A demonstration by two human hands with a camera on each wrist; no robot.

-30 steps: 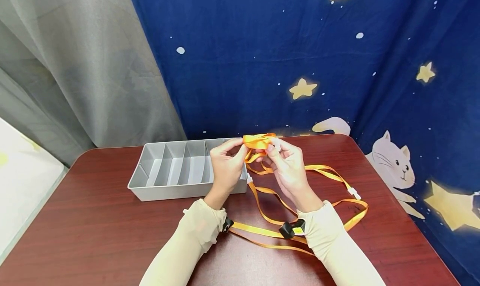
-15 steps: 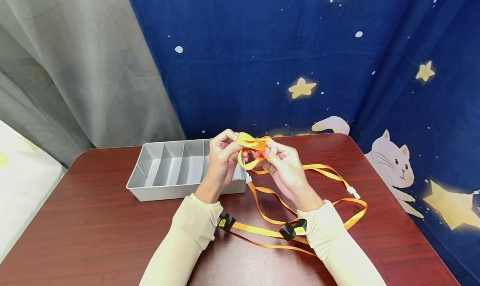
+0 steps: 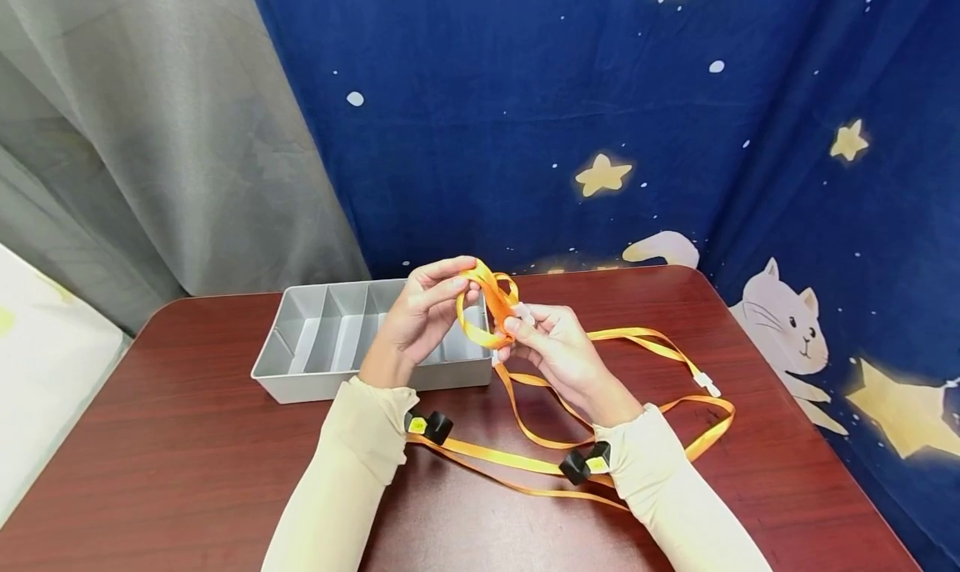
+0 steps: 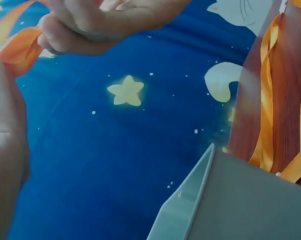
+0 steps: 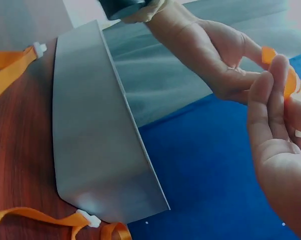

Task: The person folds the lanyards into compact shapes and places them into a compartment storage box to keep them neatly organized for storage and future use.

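Observation:
Both hands hold a looped orange lanyard (image 3: 495, 298) in the air, in front of the right part of a grey divided tray (image 3: 322, 386). My left hand (image 3: 416, 318) pinches the loops' upper left side between thumb and fingers. Lower and to the right, my right hand (image 3: 558, 351) grips the gathered loops beside a white clip (image 3: 524, 313). In the right wrist view, orange folds (image 5: 290, 82) show between the right fingers, partly hidden by them. The left wrist view cuts off most of the left hand (image 4: 8, 135) at the edge.
More orange lanyards (image 3: 517, 459) lie spread on the dark red table (image 3: 187, 464), passing beneath both wrists. One white clip (image 3: 706, 383) rests near the right edge. Blue star-printed curtain (image 3: 480, 122) and grey curtain (image 3: 180, 138) hang behind the table.
My left hand has moved left and turned, spreading the held loops into a wider upright ring. The right hand has dropped slightly, still holding the lanyard. The tray stays put.

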